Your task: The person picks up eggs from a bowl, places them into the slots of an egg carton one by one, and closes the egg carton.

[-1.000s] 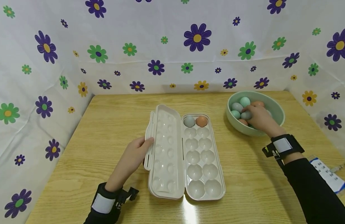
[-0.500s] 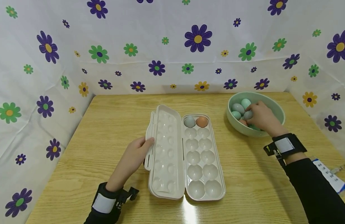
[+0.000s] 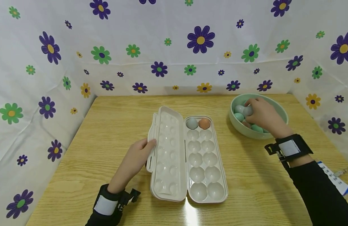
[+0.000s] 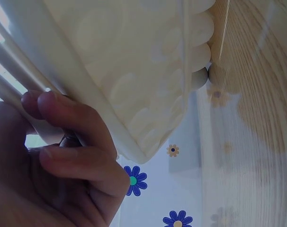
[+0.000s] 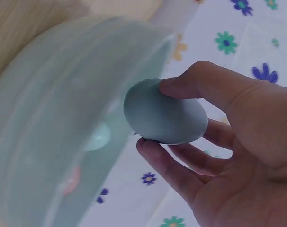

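Observation:
My right hand [image 3: 264, 114] pinches a grey-blue egg [image 5: 165, 113] between thumb and fingers, over the pale green bowl [image 3: 282, 114]. Several eggs lie in that bowl, among them a mint-green egg [image 3: 257, 128] and a brown one partly under the hand. My left hand [image 3: 137, 153] grips the outer edge of the raised lid [image 3: 169, 157] of a white egg carton, its fingers curled at the edge in the left wrist view. In the carton's cupped tray [image 3: 203, 153], a grey egg [image 3: 192, 123] and a brown egg [image 3: 204, 123] fill the far row; the other cups hold nothing.
A wooden table [image 3: 114, 125] carries everything. A flower-printed cloth [image 3: 168, 31] hangs behind it and along both sides. On the right, a card [image 3: 334, 177] with a clip lies partly behind the right sleeve.
My right hand has picked up the grey-blue egg from among the others in the bowl and raised it slightly. The left hand keeps its grip on the lid.

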{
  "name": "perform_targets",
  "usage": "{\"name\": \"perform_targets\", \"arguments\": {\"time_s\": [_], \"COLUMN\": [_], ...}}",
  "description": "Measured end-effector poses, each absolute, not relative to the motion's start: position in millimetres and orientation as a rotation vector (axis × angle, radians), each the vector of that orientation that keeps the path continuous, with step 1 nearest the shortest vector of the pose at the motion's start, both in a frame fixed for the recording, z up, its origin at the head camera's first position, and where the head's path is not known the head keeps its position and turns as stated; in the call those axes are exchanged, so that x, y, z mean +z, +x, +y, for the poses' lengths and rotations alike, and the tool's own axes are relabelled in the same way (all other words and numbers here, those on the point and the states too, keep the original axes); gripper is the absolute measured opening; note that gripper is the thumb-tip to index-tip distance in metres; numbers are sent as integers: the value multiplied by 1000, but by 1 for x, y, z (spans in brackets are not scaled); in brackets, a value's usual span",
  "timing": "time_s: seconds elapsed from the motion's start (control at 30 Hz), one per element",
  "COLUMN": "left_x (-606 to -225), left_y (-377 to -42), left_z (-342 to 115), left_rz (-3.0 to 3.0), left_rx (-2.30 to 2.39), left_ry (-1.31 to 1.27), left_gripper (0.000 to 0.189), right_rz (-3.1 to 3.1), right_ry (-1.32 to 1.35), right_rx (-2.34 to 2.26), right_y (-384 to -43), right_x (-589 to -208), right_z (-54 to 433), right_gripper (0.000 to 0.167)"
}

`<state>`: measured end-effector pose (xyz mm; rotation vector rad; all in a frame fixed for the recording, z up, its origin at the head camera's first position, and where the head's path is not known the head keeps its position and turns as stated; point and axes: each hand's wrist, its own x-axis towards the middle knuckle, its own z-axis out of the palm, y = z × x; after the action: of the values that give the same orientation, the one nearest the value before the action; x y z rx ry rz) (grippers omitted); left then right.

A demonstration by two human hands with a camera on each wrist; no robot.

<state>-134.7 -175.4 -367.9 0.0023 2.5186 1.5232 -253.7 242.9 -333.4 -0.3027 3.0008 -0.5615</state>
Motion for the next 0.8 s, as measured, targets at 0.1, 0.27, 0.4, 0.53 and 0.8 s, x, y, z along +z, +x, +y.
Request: {"name": "perform_targets", "arguments": {"time_s": [0.1, 0.27, 0.4, 0.53, 0.8], "left_x": [-368, -368, -368, -368, -368], "left_y": [-134, -134, -134, -135, -136], "left_z": [-176, -176, -176, -175, -176], "left_rz": [2513, 2510, 2510, 2515, 2528], "left_rx": [1529, 1535, 1536, 1527, 1517], "left_ry": [10, 16, 16, 14, 11], "left_gripper": [47, 47, 46, 46, 46], "right_rz": [3002, 2995, 2990, 2976, 2970], "right_ry": [-312, -333, -319, -373, -569], "right_rx": [-554, -523, -456, -438, -468], "right_y": [-250, -247, -244, -242, -239], "right_x": [-325, -317, -315, -315, -318], "right_z": [235, 222, 209, 195, 161], "right_gripper": [52, 51, 45, 42, 41]}}
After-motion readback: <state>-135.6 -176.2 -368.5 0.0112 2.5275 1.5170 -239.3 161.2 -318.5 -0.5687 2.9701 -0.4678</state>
